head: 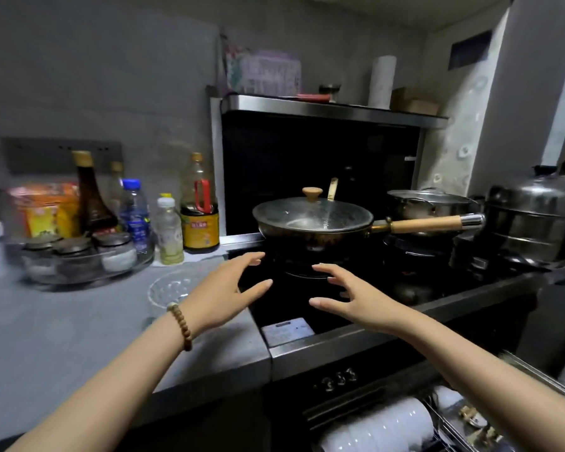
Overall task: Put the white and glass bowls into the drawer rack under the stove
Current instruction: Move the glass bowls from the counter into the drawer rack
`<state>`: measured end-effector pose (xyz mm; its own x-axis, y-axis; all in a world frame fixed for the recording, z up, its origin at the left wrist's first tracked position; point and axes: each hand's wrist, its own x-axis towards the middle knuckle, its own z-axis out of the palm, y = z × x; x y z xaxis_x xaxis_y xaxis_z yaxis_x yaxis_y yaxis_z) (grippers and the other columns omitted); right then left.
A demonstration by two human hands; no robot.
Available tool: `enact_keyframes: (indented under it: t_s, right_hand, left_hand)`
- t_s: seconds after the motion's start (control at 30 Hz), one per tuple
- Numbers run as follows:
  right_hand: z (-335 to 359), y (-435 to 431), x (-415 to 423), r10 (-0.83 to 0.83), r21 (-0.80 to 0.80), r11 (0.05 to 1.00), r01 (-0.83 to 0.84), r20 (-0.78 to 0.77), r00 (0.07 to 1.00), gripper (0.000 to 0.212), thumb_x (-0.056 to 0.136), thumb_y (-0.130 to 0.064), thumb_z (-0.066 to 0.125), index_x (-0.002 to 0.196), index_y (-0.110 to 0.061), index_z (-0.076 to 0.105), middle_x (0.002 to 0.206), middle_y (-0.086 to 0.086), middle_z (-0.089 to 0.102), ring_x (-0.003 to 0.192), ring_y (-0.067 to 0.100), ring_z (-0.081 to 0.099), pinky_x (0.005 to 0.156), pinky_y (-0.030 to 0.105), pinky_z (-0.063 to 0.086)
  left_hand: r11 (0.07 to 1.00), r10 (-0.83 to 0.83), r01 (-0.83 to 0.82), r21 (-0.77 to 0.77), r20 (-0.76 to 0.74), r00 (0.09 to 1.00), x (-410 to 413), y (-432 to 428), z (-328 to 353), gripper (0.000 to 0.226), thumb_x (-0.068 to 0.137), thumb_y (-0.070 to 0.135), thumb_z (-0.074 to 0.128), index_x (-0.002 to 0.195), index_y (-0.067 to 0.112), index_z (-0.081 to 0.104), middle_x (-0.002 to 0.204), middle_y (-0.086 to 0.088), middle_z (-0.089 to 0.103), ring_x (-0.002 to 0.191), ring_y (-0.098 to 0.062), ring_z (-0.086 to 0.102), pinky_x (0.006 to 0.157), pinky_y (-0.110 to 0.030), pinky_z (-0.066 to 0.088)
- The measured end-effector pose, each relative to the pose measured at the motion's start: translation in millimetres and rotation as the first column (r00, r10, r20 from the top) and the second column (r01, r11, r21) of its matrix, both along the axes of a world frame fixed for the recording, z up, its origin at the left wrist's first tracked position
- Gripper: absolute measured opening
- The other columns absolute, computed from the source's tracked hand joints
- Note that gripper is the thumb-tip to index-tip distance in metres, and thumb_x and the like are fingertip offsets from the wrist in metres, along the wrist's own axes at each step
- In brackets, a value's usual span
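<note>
A clear glass bowl (170, 290) stands on the grey counter just left of the stove, partly hidden behind my left wrist. My left hand (227, 288) hovers open over the stove's left edge, fingers spread, holding nothing. My right hand (346, 293) is open too, above the black stove top, in front of the wok. Below the stove the drawer rack (450, 425) stands pulled out. White bowls (382, 425) lie stacked on their sides in it.
A lidded wok (313, 220) with a wooden handle sits on the left burner, steel pots (535, 216) to the right. Bottles (199, 210) and a glass tray of spice jars (79, 256) line the counter's back. The stove's control knobs (338, 380) sit above the drawer.
</note>
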<state>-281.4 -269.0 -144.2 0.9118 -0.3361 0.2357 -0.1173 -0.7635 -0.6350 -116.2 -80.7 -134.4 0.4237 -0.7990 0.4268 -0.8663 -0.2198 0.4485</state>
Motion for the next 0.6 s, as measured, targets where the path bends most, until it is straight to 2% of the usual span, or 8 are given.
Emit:
enact_keyframes:
  t_s: [0.17,0.37,0.47,0.6]
  right_hand:
    - [-1,34,49,0.099,0.03,0.995,-0.098,-0.031,0.995,0.068,0.084,-0.045,0.063,0.143,-0.031,0.033,0.152,-0.008,0.034,0.139,0.01,0.032,0.112,0.032,0.033]
    - [-5,61,101,0.163,0.021,0.987,-0.162,-0.076,0.984,0.07,0.084,-0.042,0.065,0.145,-0.027,0.032,0.156,-0.007,0.025,0.142,0.014,0.029,0.113,0.031,0.031]
    - [-5,69,120,0.173,0.005,0.985,-0.173,-0.088,0.981,0.07,0.084,-0.044,0.065,0.144,-0.026,0.033,0.154,-0.004,0.031,0.141,0.015,0.031,0.112,0.031,0.031]
    - [-7,78,140,0.181,0.004,0.983,-0.181,-0.094,0.979,0.07,0.083,-0.045,0.065,0.144,-0.024,0.035,0.152,-0.003,0.035,0.14,0.017,0.033,0.111,0.032,0.032]
  left_hand:
    - [0.983,0.175,-0.175,0.063,0.006,0.985,46,55,2,0.064,0.086,0.05,0.054,0.142,0.025,0.034,0.145,0.003,0.043,0.13,-0.013,0.04,0.105,-0.029,0.036]
    - [0.938,0.309,-0.303,0.171,-0.013,0.951,89,96,-10,0.082,0.078,0.06,0.057,0.144,0.021,0.03,0.15,0.0,0.035,0.136,-0.017,0.033,0.11,-0.032,0.029]
    - [0.938,0.32,-0.3,0.175,-0.102,0.942,99,103,-20,0.097,0.066,0.071,0.056,0.144,0.021,0.028,0.151,0.001,0.033,0.136,-0.016,0.033,0.11,-0.03,0.027]
    - [0.94,0.317,-0.273,0.204,-0.224,0.922,107,102,-35,0.122,0.05,0.082,0.054,0.148,0.017,0.018,0.155,-0.002,0.026,0.139,-0.019,0.03,0.115,-0.037,0.027]
